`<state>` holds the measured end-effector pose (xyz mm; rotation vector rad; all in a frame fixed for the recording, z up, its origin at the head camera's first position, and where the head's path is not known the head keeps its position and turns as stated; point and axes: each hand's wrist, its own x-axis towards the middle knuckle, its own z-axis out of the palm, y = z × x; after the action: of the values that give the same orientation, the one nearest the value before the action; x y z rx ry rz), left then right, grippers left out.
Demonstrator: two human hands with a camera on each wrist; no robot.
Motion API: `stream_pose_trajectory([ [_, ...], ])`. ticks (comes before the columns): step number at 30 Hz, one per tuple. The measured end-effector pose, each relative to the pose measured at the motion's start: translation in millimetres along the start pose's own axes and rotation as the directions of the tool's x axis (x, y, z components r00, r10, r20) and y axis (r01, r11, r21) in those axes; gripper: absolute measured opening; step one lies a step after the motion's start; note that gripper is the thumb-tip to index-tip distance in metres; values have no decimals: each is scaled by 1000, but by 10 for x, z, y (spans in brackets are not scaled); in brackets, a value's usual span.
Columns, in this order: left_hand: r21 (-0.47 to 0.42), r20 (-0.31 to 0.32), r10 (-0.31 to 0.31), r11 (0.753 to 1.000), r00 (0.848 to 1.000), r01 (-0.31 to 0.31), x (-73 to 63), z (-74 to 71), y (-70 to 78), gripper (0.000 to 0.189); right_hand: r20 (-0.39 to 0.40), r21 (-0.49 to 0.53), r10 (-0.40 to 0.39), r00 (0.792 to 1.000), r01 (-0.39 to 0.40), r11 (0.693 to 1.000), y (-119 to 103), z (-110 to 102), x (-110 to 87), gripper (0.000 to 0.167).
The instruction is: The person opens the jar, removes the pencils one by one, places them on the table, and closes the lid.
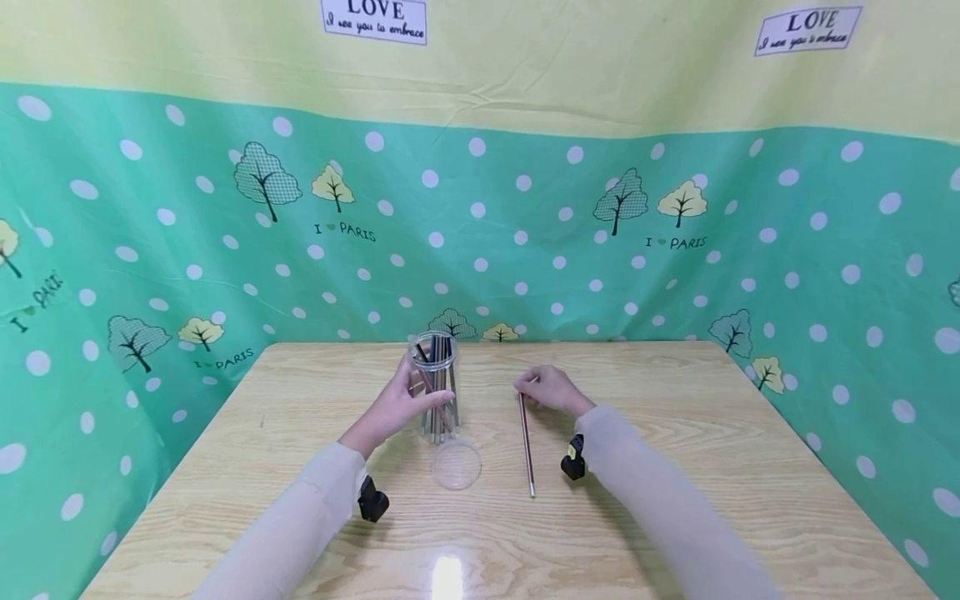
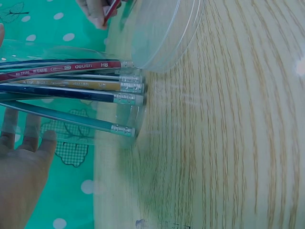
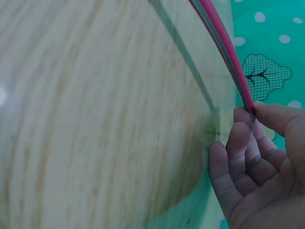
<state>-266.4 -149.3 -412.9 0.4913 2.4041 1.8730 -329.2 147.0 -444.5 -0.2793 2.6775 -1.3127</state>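
Note:
My left hand (image 1: 397, 408) holds a clear plastic jar (image 1: 433, 367) that stands upright without its lid, thumb in front and fingers around the far side. Several pencils (image 2: 71, 93) lean inside it, dark, green, gold and red, their metal ends at the bottom in the left wrist view. Just in front of the jar lies a round clear lid (image 1: 457, 465) on the table. To the right, my right hand (image 1: 551, 389) pinches a dark red pencil (image 3: 228, 57) at one end between thumb and fingertips. That pencil's silver end points toward the near edge.
The wooden table (image 1: 300, 450) ends at the back against a green dotted curtain (image 1: 480, 242) with printed trees. Black wrist cameras sit under both cuffs, the left one (image 1: 372, 499) and the right one (image 1: 573, 458).

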Motion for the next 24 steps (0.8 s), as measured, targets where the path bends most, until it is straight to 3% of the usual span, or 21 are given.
stream_pose_trajectory([
  [2,0,-6,6,1000,1000,-6,41,-11,-93,94,-3,-13,14,1000,-14,1000,10,-1,4,20],
  [13,3,-5,19,1000,1000,-19,25,-6,-110,95,-40,-38,47,998,-48,998,108,31,37,18],
  [24,7,-1,6,1000,1000,-6,18,-10,-106,95,-93,-124,25,995,-37,992,138,76,63,17],
])
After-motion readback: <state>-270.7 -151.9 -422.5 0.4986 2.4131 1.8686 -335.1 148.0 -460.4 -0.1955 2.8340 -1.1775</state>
